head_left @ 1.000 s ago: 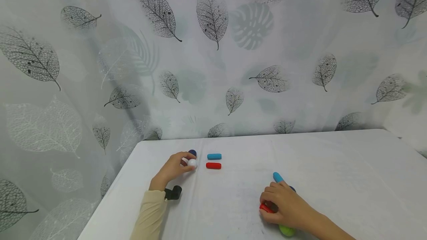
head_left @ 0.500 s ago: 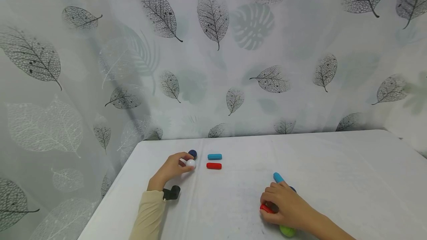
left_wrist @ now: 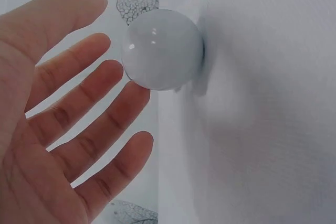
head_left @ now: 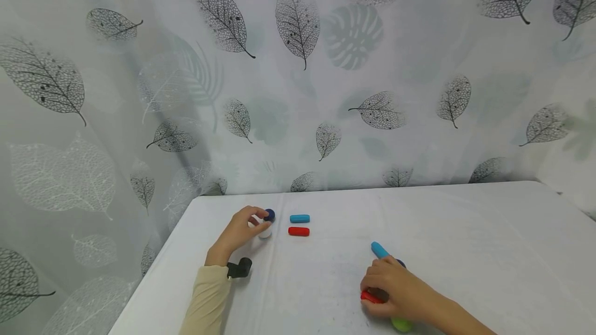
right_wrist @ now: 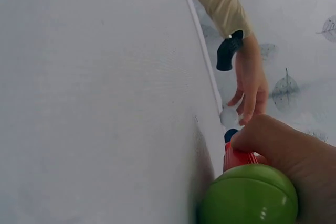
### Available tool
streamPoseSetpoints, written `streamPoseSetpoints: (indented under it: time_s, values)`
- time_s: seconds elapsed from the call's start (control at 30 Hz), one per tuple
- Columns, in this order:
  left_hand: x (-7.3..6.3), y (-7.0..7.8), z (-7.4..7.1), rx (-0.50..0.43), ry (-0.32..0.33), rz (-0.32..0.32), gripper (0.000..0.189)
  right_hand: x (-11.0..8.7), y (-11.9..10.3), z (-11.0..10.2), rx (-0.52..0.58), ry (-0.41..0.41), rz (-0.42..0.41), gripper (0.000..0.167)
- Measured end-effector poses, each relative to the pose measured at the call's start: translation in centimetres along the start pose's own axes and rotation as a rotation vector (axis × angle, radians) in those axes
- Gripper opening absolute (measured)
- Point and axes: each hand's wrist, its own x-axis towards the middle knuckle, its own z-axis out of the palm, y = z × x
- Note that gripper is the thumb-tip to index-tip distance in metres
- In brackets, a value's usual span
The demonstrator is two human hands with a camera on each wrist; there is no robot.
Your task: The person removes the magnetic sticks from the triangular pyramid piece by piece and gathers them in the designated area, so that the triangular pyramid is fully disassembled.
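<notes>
My left hand [head_left: 238,232] is at a clear whitish ball [head_left: 265,233] at the table's far left. In the left wrist view its fingers are spread, and the fingertips are right at the edge of the ball [left_wrist: 164,51]. Just behind that ball sits a dark blue ball [head_left: 269,215]. At the front right, my right hand [head_left: 404,289] curls its thumb and fingers about a small red stick [head_left: 371,298]. A green ball [right_wrist: 249,198] lies under the heel of that hand. Beyond the knuckles a light blue stick [head_left: 379,249] pokes out beside a mostly hidden dark blue ball [head_left: 401,262].
Another light blue stick [head_left: 300,218] and another red stick [head_left: 298,231] lie side by side, right of the whitish ball. A white cloth covers the table [head_left: 465,231]. Behind its far edge hangs a leaf-print curtain [head_left: 298,92]. A black wrist camera [head_left: 240,268] sits on my left wrist.
My left fingers have loosened from the whitish ball, which has shifted slightly left and nearer. On the right, the light blue stick and dark blue ball have moved a little left.
</notes>
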Motion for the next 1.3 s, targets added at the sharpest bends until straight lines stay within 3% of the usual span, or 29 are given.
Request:
streamPoseSetpoints:
  time_s: [0.13, 0.23, 0.3, 0.37, 0.47, 0.53, 0.67, 0.77, 0.9, 1.2, 1.3]
  values:
    - [0.0, 0.3, 0.1, 0.0, 0.004, 0.03, 0.024, 0.0, 0.1, 0.0, 0.067, 0.026, -0.074, 0.008]
    - [0.0, 0.5, 0.1, 0.001, 0.01, 0.058, 0.022, 0.2, 0.0, -0.3, 0.074, 0.087, -0.021, 0.012]
    - [0.0, 0.6, 0.1, 0.007, 0.019, 0.076, 0.021, 0.3, -0.1, -0.6, 0.048, 0.124, 0.101, 0.019]
    - [0.0, 0.8, 0.1, 0.012, 0.028, 0.101, 0.02, 0.4, -0.2, -1.0, 0.009, 0.128, 0.282, 0.021]
    - [0.0, 1.4, 0.1, 0.007, 0.03, 0.143, 0.02, 0.6, -0.2, -1.9, 0.01, 0.044, 0.575, 0.02]
    - [0.0, 1.9, 0.2, 0.002, 0.024, 0.169, 0.02, 0.6, -0.1, -2.4, 0.05, -0.034, 0.727, 0.024]
    - [-0.1, 2.9, 0.4, 0.01, 0.006, 0.203, 0.021, 0.6, 0.4, -2.9, 0.179, -0.139, 0.864, 0.029]
    - [-0.3, 3.7, 0.6, 0.038, -0.015, 0.211, 0.021, 0.5, 0.7, -3.0, 0.28, -0.146, 0.875, 0.027]
    - [-0.6, 4.8, 1.1, 0.073, -0.064, 0.231, 0.021, 0.2, 1.0, -3.2, 0.356, -0.145, 0.809, 0.027]
    - [-1.4, 7.0, 2.5, 0.098, -0.132, 0.362, 0.02, -0.2, 0.9, -3.1, 0.368, -0.143, 0.572, 0.024]
    - [-1.5, 7.6, 3.3, 0.109, -0.16, 0.412, 0.019, -0.2, 0.7, -3.0, 0.367, -0.136, 0.541, 0.028]
